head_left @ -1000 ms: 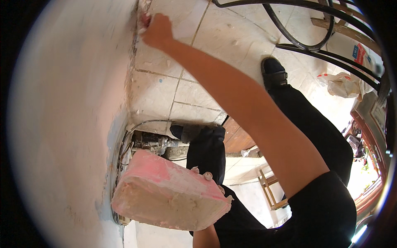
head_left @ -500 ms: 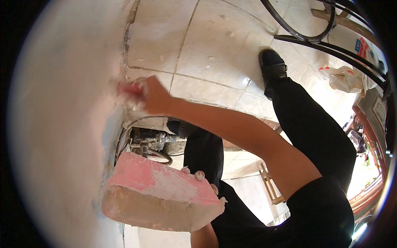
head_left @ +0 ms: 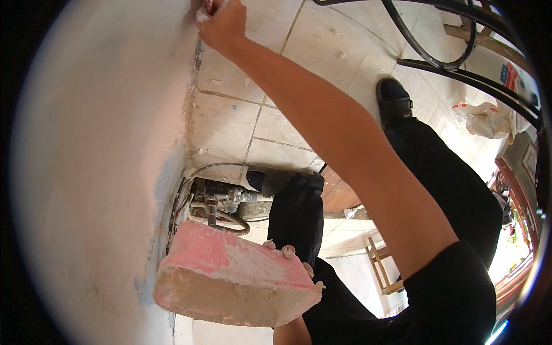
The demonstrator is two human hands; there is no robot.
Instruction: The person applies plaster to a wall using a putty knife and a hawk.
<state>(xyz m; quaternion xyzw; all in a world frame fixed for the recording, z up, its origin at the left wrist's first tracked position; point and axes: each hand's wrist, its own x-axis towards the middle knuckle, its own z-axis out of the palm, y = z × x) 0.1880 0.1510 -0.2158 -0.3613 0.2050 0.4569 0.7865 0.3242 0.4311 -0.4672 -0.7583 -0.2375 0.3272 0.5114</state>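
Observation:
My left hand (head_left: 288, 251) holds a pink plastic tub (head_left: 198, 244). Only its fingertips, coated in pale plaster, show along the tub's side; the palm is hidden. The tub is tilted, with its open side facing me, and pale plaster crusts its inside and rim. At the top edge, my right hand (head_left: 225, 27) is closed around a small reddish thing (head_left: 211, 7), partly cut off and too hidden to name. That hand is close to the foot of the wall (head_left: 109, 132), where a pinkish, smeared surface meets the floor.
Pale floor tiles (head_left: 224, 129) run along the wall. Beneath the tub sits a dirty metal pump-like unit (head_left: 230, 195) with a hose. My black shoes (head_left: 394, 98) stand on the tiles. Black curved metal bars (head_left: 402, 34), a white plastic bag (head_left: 489, 119) and a wooden frame (head_left: 379, 267) are about.
My right hand has moved up along the wall's foot, away from the tub, still holding the reddish thing. The tub stays in my left hand; the whole view has shifted slightly.

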